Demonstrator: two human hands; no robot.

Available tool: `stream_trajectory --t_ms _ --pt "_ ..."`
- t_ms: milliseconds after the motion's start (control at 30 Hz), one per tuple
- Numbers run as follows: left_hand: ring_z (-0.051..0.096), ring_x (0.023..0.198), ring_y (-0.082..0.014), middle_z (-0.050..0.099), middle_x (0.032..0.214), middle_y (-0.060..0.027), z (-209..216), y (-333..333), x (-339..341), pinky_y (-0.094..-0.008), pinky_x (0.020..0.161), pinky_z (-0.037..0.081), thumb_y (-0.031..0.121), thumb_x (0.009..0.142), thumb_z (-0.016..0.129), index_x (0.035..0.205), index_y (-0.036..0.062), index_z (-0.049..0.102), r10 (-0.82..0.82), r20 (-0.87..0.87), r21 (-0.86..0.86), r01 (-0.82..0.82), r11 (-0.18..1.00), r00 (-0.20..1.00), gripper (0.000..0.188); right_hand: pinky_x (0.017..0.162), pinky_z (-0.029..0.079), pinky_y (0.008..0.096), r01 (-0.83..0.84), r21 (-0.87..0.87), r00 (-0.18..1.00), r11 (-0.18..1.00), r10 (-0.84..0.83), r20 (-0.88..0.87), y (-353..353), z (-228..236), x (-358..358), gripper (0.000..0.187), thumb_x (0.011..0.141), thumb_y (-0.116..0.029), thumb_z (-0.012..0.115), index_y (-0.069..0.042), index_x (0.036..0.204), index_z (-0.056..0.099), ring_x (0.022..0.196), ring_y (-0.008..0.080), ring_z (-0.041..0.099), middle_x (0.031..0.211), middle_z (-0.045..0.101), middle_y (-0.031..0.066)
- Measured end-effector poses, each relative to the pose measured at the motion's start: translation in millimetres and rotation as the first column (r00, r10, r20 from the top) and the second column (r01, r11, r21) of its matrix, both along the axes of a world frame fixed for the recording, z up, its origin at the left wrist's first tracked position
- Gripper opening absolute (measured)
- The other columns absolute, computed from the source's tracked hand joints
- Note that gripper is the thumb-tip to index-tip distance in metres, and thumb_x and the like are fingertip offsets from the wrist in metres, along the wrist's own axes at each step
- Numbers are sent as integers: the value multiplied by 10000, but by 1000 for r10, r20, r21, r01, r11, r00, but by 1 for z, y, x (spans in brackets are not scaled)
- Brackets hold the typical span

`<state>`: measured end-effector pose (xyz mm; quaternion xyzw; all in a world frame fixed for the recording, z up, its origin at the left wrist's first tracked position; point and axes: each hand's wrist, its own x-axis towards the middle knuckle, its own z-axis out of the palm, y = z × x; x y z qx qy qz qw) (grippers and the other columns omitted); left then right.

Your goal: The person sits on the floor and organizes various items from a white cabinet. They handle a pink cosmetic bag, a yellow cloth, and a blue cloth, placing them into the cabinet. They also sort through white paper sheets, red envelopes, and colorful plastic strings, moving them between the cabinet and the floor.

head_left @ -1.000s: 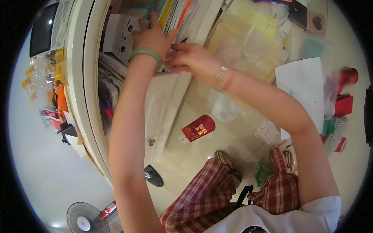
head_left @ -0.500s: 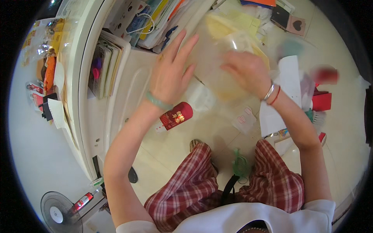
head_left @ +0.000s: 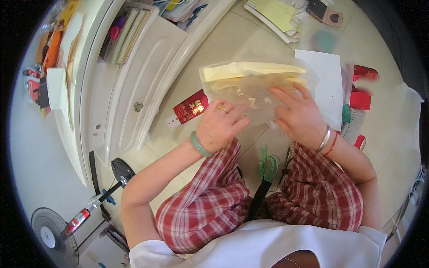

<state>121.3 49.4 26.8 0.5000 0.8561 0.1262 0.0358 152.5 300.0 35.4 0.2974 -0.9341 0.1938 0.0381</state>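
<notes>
In front of my knees is a translucent plastic bag [head_left: 261,114] with a folded pale yellow sheet [head_left: 250,69] inside, along its far part. My left hand [head_left: 222,125], with a green bangle and a ring, is closed on the bag's near left edge, fingers bent over it. My right hand [head_left: 300,114], with a silver bangle and a red cord, holds the near right side, its fingers curved over the plastic. The fingertips are slightly blurred. A red envelope [head_left: 192,107] lies on the floor beside the left hand, its right end touching the bag's outline.
A white cabinet [head_left: 138,89] with a knob and open shelf stands at left. On the floor lie a white sheet [head_left: 328,85], yellow and white papers [head_left: 279,20], red packets [head_left: 360,100], a brush [head_left: 354,123] and a green cord [head_left: 268,167]. A fan [head_left: 51,236] is at lower left.
My left hand has come down from an open, raised pose onto the bag. The right hand has lowered with the bag, which is steadier and spread wider. The view has shifted a little.
</notes>
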Motion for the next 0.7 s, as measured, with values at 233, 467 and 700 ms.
stream_trajectory --t_ms 233,467,700 --pt "581 1028 -141 640 1088 16 -2 -1 52 -374 956 398 111 738 610 1066 195 659 -27 -85 502 66 862 996 343 670 455 359 98 -44 985 994 -90 150 33 6 -10 117 780 -138 629 -103 891 645 696 258 614 794 664 60" --pt "582 1052 -226 635 1111 -19 -83 -70 36 -394 953 398 67 694 695 993 167 678 304 97 405 -317 858 948 316 623 445 285 -7 -46 984 999 14 175 15 25 -51 117 885 -153 579 -75 947 641 674 182 605 809 663 51" --pt "412 1241 -289 468 1315 -95 -161 -155 -5 -457 980 359 355 570 856 1255 151 508 820 3 -331 -773 540 572 795 702 473 236 434 -416 746 799 -60 663 18 -18 -124 238 929 -210 577 -37 1089 614 696 133 613 849 666 44"
